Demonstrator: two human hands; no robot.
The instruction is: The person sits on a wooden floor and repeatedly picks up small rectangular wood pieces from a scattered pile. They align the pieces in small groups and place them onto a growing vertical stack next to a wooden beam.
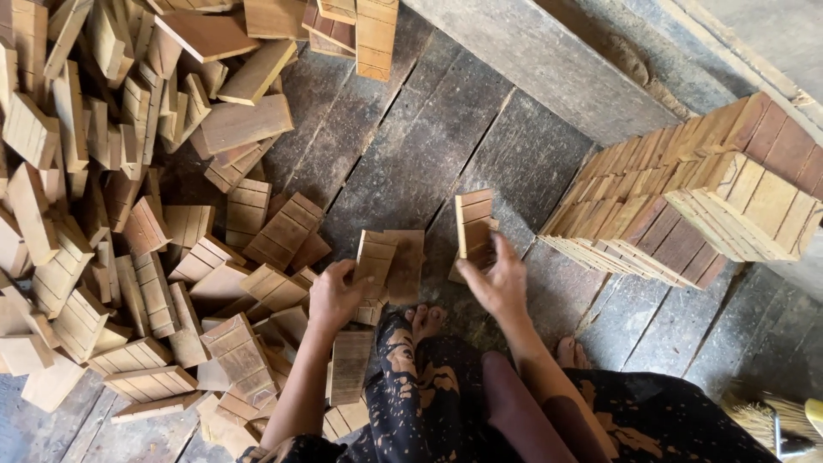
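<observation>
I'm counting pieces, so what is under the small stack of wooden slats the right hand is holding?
The right hand holds the slat stack upright on the dark plank floor. The fingers cover its base, so any pieces beneath cannot be seen.

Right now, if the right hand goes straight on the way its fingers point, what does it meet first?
The right hand already touches the small upright stack of wooden blocks. Beyond it, likely only bare floor planks, though depth is unclear.
</observation>
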